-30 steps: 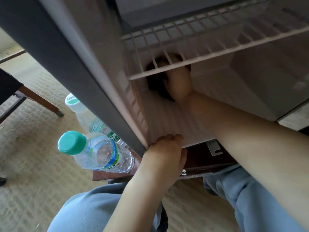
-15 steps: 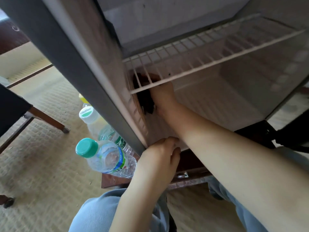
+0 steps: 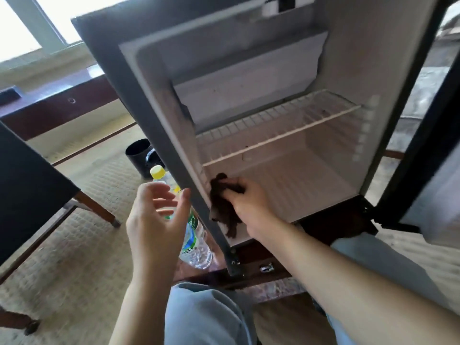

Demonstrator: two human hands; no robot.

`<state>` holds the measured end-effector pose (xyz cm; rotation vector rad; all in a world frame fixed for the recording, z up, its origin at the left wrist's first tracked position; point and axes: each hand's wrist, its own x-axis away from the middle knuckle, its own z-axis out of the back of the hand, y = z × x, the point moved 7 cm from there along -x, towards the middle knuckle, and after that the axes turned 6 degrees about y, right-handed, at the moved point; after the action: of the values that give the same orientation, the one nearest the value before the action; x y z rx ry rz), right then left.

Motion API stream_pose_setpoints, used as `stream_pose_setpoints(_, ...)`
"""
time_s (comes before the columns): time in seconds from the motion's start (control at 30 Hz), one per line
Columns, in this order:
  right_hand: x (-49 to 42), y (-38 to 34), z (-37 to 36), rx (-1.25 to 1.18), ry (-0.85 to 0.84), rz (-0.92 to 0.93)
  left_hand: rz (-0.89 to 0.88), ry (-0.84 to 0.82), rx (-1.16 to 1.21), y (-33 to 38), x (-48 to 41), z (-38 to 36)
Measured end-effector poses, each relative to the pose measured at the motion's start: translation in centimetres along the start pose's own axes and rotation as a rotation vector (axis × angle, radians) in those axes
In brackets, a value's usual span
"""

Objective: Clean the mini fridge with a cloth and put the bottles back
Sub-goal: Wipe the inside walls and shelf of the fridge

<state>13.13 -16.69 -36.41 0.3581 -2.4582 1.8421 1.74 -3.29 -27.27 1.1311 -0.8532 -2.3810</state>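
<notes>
At the front left edge of the fridge (image 3: pixel 348 58), the right hand (image 3: pixel 249 202) clutched the dark cloth (image 3: pixel 221 207), drawn out from deep under the shelf (image 3: pixel 273 135) where it had been a second earlier. The left hand (image 3: pixel 154 220) had let go of the fridge's bottom lip and hovered slack-fingered, holding nothing, by the bottles (image 3: pixel 196 247) (left of the fridge, outside it). Wiping looked nearly done, with restocking likely next.

Bottles (image 3: pixel 196 247) — half hidden behind left hand (image 3: pixel 154 220)

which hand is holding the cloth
The right hand: it grips the dark cloth at the fridge's lower left inner wall. The left hand is open and empty, outside, in front of a bottle.
</notes>
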Motion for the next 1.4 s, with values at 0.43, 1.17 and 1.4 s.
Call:
stream_pose_setpoints(0.43,1.5,3.4,-0.4,0.162,0.045,-0.246,0.041,-0.058,-0.159,3.2,-3.1,-1.0)
stream_pose_setpoints(1.17,5.3,-2.5,-0.9,0.525,-0.001,0.249,0.091,-0.156,0.040,0.7,0.2,-1.3)
stream_pose_setpoints(1.4,6.2,-5.0,-2.2,0.556,0.085,0.496,0.184,-0.171,0.120,-0.5,-1.1,-1.1)
